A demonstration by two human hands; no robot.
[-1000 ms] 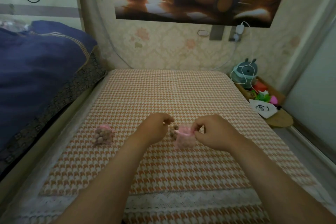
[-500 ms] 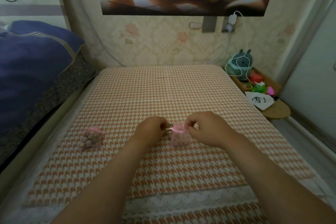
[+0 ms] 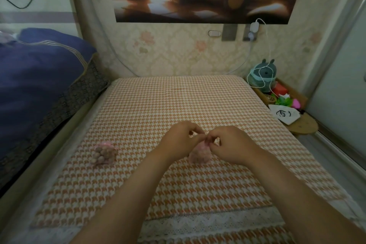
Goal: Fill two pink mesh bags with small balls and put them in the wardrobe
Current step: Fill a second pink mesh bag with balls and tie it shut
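A pink mesh bag (image 3: pixel 199 153) filled with small balls sits on the orange houndstooth mat (image 3: pixel 178 105) in the middle. My left hand (image 3: pixel 181 139) and my right hand (image 3: pixel 227 144) meet above its neck, and each pinches the pink ribbon at the top of the bag. A second pink mesh bag (image 3: pixel 104 153), full of brownish balls and tied, lies on the mat to the left, apart from both hands.
A dark blue quilt (image 3: pixel 35 81) is piled along the left. At the right stand a plush toy (image 3: pixel 263 74), small colourful items and a round wooden stool (image 3: pixel 303 127). A pale sliding door panel (image 3: pixel 340 85) rises at the far right.
My hands have drawn closer together over the bag's neck, the left hand moving right to the ribbon. The left bag has not moved.
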